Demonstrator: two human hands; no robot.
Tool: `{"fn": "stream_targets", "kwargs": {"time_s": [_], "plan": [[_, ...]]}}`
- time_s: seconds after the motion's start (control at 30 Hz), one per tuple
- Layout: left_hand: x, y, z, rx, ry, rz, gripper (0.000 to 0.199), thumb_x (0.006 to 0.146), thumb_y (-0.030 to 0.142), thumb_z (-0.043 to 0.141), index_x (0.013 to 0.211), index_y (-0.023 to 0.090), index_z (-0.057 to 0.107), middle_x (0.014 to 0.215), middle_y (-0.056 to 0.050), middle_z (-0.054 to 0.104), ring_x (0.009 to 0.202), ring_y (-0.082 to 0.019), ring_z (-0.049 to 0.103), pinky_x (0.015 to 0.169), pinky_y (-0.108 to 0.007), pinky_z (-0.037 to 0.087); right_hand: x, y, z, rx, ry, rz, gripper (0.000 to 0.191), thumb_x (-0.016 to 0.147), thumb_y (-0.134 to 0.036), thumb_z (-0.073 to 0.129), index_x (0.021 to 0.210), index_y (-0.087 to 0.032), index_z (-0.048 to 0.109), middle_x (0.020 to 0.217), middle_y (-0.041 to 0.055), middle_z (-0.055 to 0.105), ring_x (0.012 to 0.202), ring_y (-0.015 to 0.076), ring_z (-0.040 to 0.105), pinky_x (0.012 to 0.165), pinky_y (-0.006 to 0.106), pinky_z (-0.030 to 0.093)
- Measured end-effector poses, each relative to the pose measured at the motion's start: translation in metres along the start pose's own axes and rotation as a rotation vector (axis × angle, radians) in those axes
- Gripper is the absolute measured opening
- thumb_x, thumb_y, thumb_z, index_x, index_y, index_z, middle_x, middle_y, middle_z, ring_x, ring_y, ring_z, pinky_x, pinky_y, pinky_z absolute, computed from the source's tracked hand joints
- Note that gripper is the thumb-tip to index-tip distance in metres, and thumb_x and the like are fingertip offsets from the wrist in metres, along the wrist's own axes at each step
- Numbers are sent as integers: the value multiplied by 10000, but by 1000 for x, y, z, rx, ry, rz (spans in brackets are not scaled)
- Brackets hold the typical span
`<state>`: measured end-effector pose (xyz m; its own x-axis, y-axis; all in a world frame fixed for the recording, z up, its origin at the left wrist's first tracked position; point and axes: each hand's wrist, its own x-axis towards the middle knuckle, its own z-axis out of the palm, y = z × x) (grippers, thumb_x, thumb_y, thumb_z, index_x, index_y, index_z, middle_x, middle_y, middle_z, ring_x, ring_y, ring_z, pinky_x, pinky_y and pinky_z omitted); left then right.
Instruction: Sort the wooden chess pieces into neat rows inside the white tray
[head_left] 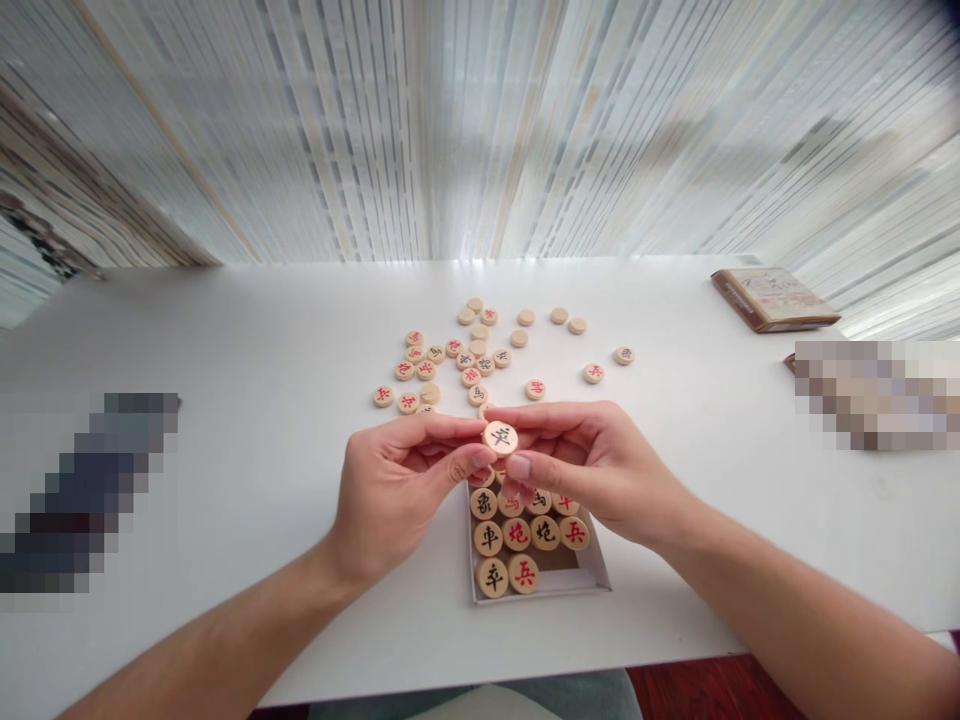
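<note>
Between the fingertips of both hands is a round wooden Chinese chess piece [500, 438] with a black character, its marked face turned toward me. My left hand [420, 475] pinches it from the left side, and my right hand [592, 465] from the right. Just below them lies a shallow open box [600, 578] with rows of pieces in black and red characters, faces up. In its front row are a black piece [492, 577] and a red piece [523, 573], with a bare gap to their right. My hands hide the box's far part.
Loose chess pieces [471, 377] are scattered behind my hands, some face up, some blank side up. A brown-edged box [776, 298] lies at the back right, a blurred-out item [877, 395] nearer. Another blurred-out dark item [82, 490] is at left. A striped curtain [420, 130] hangs behind the white table [225, 340].
</note>
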<state>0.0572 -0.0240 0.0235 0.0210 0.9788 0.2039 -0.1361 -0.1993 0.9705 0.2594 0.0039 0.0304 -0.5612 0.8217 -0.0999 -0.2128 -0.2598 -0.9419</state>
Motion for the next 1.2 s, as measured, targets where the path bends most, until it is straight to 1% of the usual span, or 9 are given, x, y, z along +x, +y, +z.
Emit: {"fn": "stream_targets", "kwargs": {"time_s": [0.17, 0.3, 0.4, 0.47, 0.57, 0.7, 0.87, 1.03, 1.2], "plan": [[0, 0, 0, -44, 0, -22, 132, 810, 201, 935, 925, 180, 876, 766, -40, 842, 635, -193, 815, 630, -257, 730, 1, 0, 1, 28, 35, 9, 456, 770, -312, 977, 1177, -165, 833, 862, 80, 828, 700, 175, 757, 629, 281, 640], [-2, -5, -3, 55, -10, 44, 170, 824, 181, 921, 982, 217, 873, 901, -41, 862, 775, -195, 836, 734, -265, 732, 2, -2, 1, -13, 15, 4, 354, 828, -376, 933, 1098, -161, 850, 783, 65, 808, 671, 161, 748, 608, 249, 629], [-4, -7, -4, 136, -28, 96, 182, 857, 161, 890, 1020, 237, 867, 911, -24, 852, 796, -169, 822, 750, -238, 711, 2, -4, 1, -66, -20, 13, 299, 881, -436, 882, 978, -154, 861, 734, 56, 787, 629, 139, 732, 582, 210, 610], [-4, -6, -4, 169, -35, 104, 169, 863, 166, 884, 1019, 231, 864, 896, -23, 842, 782, -156, 810, 745, -228, 700, 1, -4, 1, -72, -30, 22, 318, 900, -469, 858, 909, -150, 858, 719, 54, 778, 618, 135, 732, 561, 194, 601], [-4, -5, -3, 196, -40, 104, 176, 852, 166, 891, 1017, 219, 862, 882, -24, 830, 767, -146, 794, 740, -219, 693, 0, -4, 1, -49, -15, 44, 359, 891, -506, 856, 883, -147, 850, 703, 51, 762, 623, 148, 740, 533, 196, 595], [-4, -5, -3, 195, -68, 158, 295, 841, 128, 889, 1110, 245, 855, 871, -8, 811, 756, -131, 767, 732, -208, 677, 0, -4, 2, -43, -3, 71, 412, 875, -545, 857, 830, -137, 819, 681, 47, 749, 603, 153, 737, 512, 201, 574], [-5, -8, -5, 259, -137, 233, 343, 854, 112, 878, 1165, 253, 839, 902, -11, 805, 788, -127, 744, 757, -216, 645, 0, -3, 1, -63, -16, 123, 416, 890, -533, 843, 771, -141, 770, 704, 57, 771, 582, 143, 728, 525, 202, 565], [-2, -10, -6, 371, -208, 367, 353, 902, 98, 833, 1223, 242, 807, 949, -14, 796, 813, -120, 723, 770, -227, 602, 0, -2, 2, -83, -6, 180, 379, 798, -450, 933, 724, -144, 723, 661, 25, 743, 540, 112, 677, 513, 182, 541], [-1, -9, -6, 470, -253, 471, 336, 937, 117, 805, 1258, 215, 783, 935, -16, 776, 826, -117, 699, 770, -226, 560, -2, -6, 3, -59, -67, 197, 317, 824, -389, 908, 770, -131, 732, 668, 14, 724, 536, 111, 666, 494, 184, 532]]}}
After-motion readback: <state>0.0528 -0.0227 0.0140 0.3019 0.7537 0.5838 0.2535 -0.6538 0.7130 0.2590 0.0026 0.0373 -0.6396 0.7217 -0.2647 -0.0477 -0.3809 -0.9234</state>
